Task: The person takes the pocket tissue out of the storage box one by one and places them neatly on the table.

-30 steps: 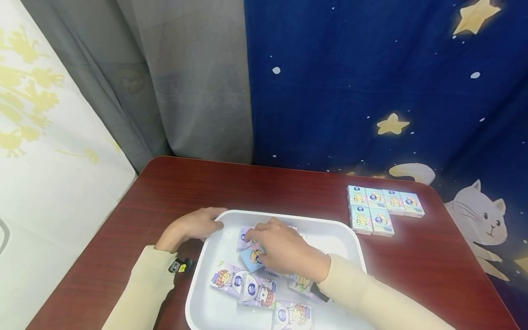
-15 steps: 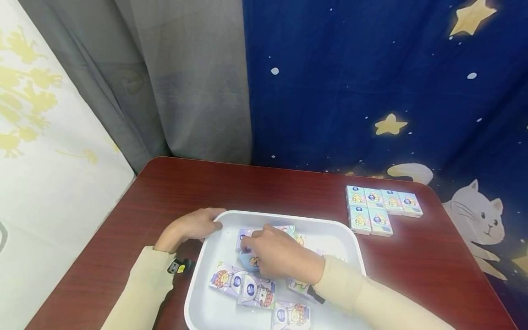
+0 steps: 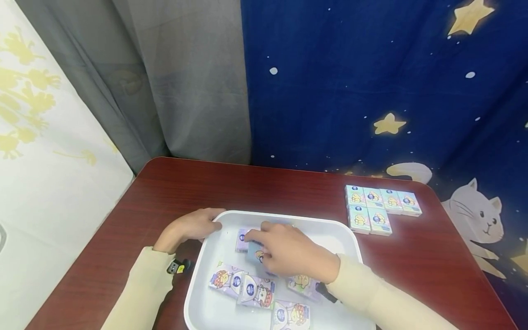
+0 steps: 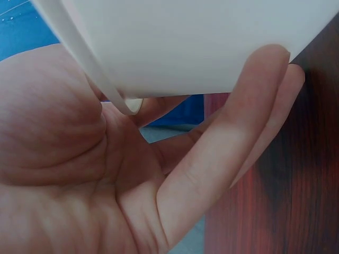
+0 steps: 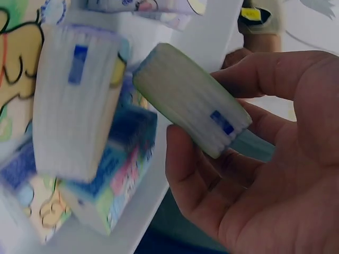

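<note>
My left hand [image 3: 197, 225] grips the far left corner of a white tray [image 3: 193, 279]; in the left wrist view its fingers [image 4: 212, 159] lie along the tray's outer wall under the rim. Over the tray's middle, my right hand [image 3: 290, 250] holds a small pale blue tissue pack [image 3: 255, 252] between thumb and fingers. The right wrist view shows the held pack's white end [image 5: 190, 100] with green edging. Close beside it are other packs, one a purple tissue pack [image 3: 241, 240] at the far left inside the tray. The right hand hides part of the packs beneath.
Several purple tissue packs [image 3: 261, 291] lie loose in the tray's near part. At the table's back right, light blue tissue packs [image 3: 360, 220] stand in two neat rows. Curtains [image 3: 313, 91] hang behind the dark red table [image 3: 231, 183].
The right hand has shifted slightly within the tray, and the blue pack in it has turned straighter, level with the purple pack beside it. The left hand stays on the tray's corner.
</note>
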### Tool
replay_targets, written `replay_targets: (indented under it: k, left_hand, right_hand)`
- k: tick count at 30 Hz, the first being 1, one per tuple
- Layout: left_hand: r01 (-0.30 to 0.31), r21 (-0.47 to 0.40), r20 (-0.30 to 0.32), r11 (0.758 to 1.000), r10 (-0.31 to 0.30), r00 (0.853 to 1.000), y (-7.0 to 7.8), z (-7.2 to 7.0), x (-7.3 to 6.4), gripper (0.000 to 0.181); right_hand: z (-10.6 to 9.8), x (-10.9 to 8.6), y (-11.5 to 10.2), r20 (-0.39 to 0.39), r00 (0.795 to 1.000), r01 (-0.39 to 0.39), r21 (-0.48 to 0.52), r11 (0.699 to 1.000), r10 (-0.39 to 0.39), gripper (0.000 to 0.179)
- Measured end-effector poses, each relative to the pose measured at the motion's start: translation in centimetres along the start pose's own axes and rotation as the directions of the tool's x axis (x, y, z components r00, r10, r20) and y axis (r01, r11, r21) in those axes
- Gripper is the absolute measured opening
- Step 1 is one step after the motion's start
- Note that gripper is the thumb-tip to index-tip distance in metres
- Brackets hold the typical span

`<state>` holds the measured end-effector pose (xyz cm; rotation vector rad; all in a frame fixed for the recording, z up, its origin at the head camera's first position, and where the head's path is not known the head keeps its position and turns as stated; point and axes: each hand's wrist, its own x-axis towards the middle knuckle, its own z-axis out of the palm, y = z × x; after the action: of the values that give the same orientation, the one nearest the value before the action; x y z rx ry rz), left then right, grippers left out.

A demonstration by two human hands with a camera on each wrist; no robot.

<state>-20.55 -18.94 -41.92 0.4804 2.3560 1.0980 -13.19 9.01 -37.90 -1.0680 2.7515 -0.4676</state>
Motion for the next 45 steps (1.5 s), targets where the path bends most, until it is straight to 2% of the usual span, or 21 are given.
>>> replay_targets:
  k: [7,15,21,26,31,37,42,45]
  left_hand:
    - [0.014,-0.018,0.004,1.0,-0.014,1.0,-0.2,0.0,0.2,0.04]
    - [0.019,-0.042,0.009,0.999,-0.019,1.0,-0.1,0.1,0.1,0.039]
    - [0.013,-0.038,0.007,0.999,-0.013,1.0,-0.2,0.0,0.2,0.039]
    - [0.013,-0.049,0.009,0.999,-0.013,1.0,-0.2,0.1,0.1,0.039]
    - [0.012,-0.059,0.011,0.998,-0.012,1.0,-0.3,0.2,0.1,0.037]
    - [0.013,-0.059,0.011,0.998,-0.013,1.0,-0.3,0.2,0.1,0.037]
    - [0.013,-0.057,0.013,0.998,-0.012,1.0,-0.4,0.2,0.1,0.037]
    - [0.017,-0.059,0.012,0.998,-0.016,1.0,-0.4,0.2,0.1,0.037]
  right_hand:
    - [-1.8,-2.0,2.0,-0.068,0.998,-0.007,0.134,0.991,0.016,0.047]
    - [-3.5,-4.7,5.3,-0.134,0.989,-0.014,0.299,0.954,0.056,0.05]
    - [-4.2,-6.7,7.5,-0.156,0.972,-0.101,0.404,0.909,0.177,0.049]
    - [-4.5,-8.2,9.0,-0.192,0.94,-0.158,0.49,0.857,0.283,0.05]
    - [-4.5,-9.6,10.3,-0.223,0.895,-0.19,0.596,0.781,0.387,0.049]
    - [-4.5,-11.3,12.4,-0.197,0.845,-0.201,0.744,0.637,0.497,0.052]
    - [-4.3,-12.5,14.2,-0.209,0.825,-0.15,0.815,0.56,0.525,0.049]
    - [-3.8,-13.0,15.3,-0.229,0.817,-0.073,0.869,0.489,0.529,0.046]
